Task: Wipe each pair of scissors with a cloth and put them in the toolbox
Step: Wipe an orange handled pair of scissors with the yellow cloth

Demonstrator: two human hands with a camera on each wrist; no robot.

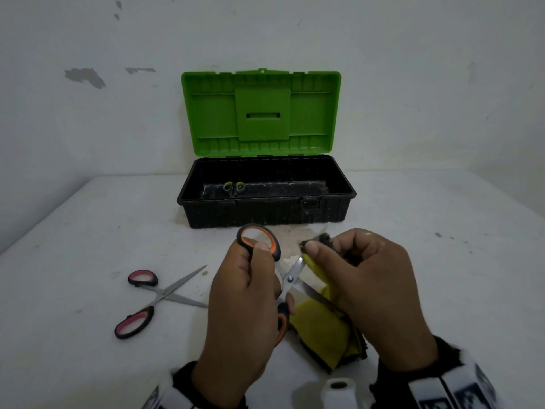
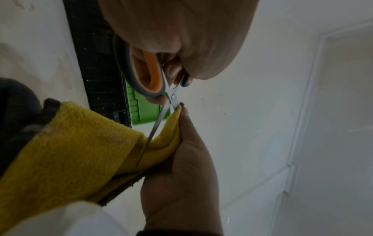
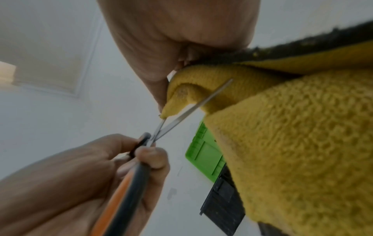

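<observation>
My left hand [image 1: 247, 293] grips the black-and-orange scissors [image 1: 290, 279] by a handle, blades spread apart. My right hand [image 1: 362, 278] pinches the yellow cloth [image 1: 321, 326] around one blade, thumb on top. In the left wrist view the scissors [image 2: 149, 79] meet the cloth [image 2: 80, 143] just past the pivot. The right wrist view shows the other blade [image 3: 193, 108] lying bare across the cloth [image 3: 292, 127]. A pink-handled pair of scissors [image 1: 159, 296] lies open on the table to the left. The toolbox [image 1: 265, 208] stands open behind, with green-handled scissors [image 1: 234, 187] inside.
The toolbox's green lid [image 1: 261, 113] leans back against the white wall. A white roll-like object [image 1: 339, 391] sits at the table's near edge between my wrists. The white table [image 1: 88, 231] shows some dirt marks in front of the box.
</observation>
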